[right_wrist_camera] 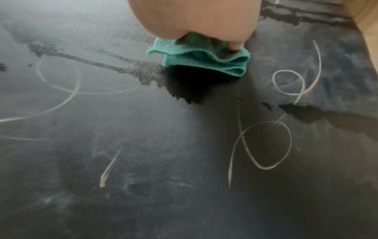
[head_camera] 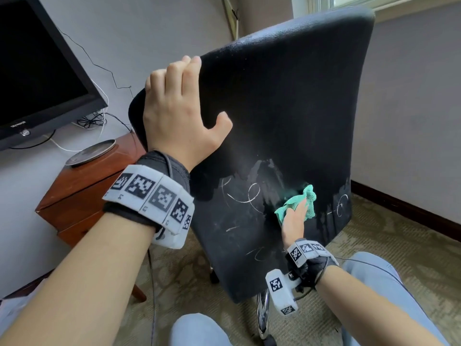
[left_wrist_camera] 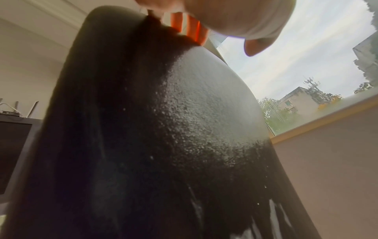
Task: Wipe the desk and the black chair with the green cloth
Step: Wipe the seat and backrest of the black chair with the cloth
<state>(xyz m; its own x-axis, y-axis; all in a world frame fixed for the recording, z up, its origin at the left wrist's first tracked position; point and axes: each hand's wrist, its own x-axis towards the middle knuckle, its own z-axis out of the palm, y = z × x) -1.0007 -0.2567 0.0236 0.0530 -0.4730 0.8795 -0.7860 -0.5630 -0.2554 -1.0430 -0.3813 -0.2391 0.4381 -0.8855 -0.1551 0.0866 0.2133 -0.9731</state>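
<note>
The black chair [head_camera: 287,108] shows me the rear of its backrest, dusty and marked with pale chalk-like loops. My left hand [head_camera: 179,108] grips the backrest's upper left edge, fingers curled over the top and thumb spread on the back face. Low on the backrest my right hand [head_camera: 295,221] holds the bunched green cloth [head_camera: 303,202] against the surface. In the right wrist view the green cloth [right_wrist_camera: 206,58] is pinched under the right hand [right_wrist_camera: 200,21], with dark wet streaks beside it. The left wrist view shows the chair back [left_wrist_camera: 163,129] close up and my fingers [left_wrist_camera: 188,27] over its top edge.
A wooden desk [head_camera: 82,186] stands at the left with a round metal plate [head_camera: 92,152] and a black monitor [head_camera: 37,76] with cables. Patterned carpet [head_camera: 399,245] lies below, a window ledge above right. My knees in light trousers [head_camera: 374,283] are beside the chair's chrome base [head_camera: 263,313].
</note>
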